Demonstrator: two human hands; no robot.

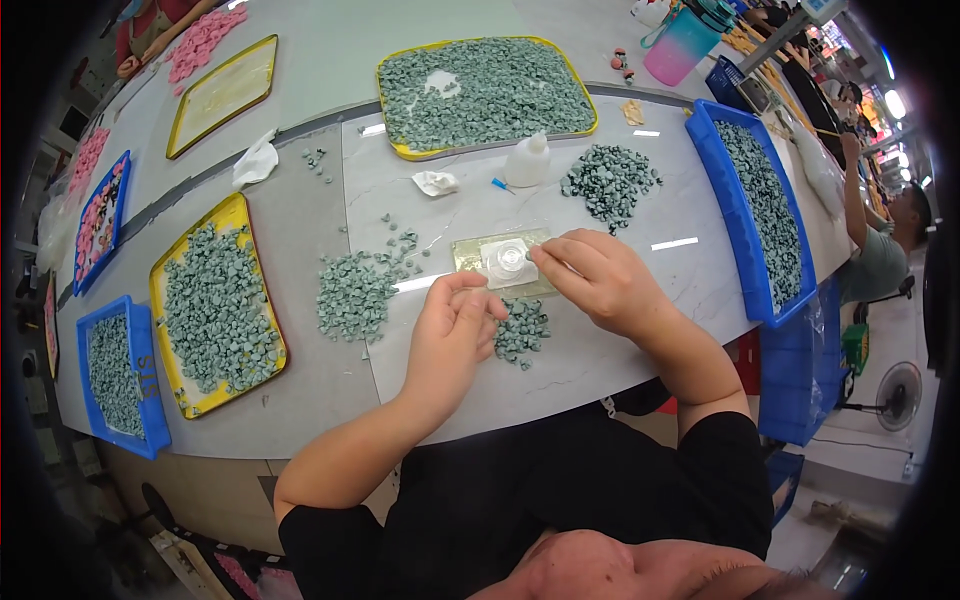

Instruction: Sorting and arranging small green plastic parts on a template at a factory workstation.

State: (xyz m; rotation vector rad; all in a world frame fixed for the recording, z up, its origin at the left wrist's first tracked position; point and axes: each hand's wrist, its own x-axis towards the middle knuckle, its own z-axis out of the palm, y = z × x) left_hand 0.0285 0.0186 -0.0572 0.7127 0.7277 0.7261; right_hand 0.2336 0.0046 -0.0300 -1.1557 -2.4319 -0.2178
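A small clear round dish (510, 260) rests on a white square atop a flat yellowish-green board (470, 255) in front of me. My right hand (602, 280) is closed in a pinch at the dish's right edge; what its fingertips hold is too small to make out. My left hand (452, 330) is curled just left of the board, thumb and fingertips together, and I cannot see what is in them. Between the hands lies a small pile of green pebble-like pieces (522, 330). Looser green pieces (352, 295) spread to the left, and a darker pile (610, 185) sits beyond my right hand.
A white squeeze bottle (527, 162) stands behind the board, near crumpled tissue (435, 183). Yellow-rimmed trays of green pieces stand at the back (590, 128) and left (283, 365). Blue bins flank me, left (150, 400) and right (745, 255). A tumbler (685, 45) stands far right; other people work nearby.
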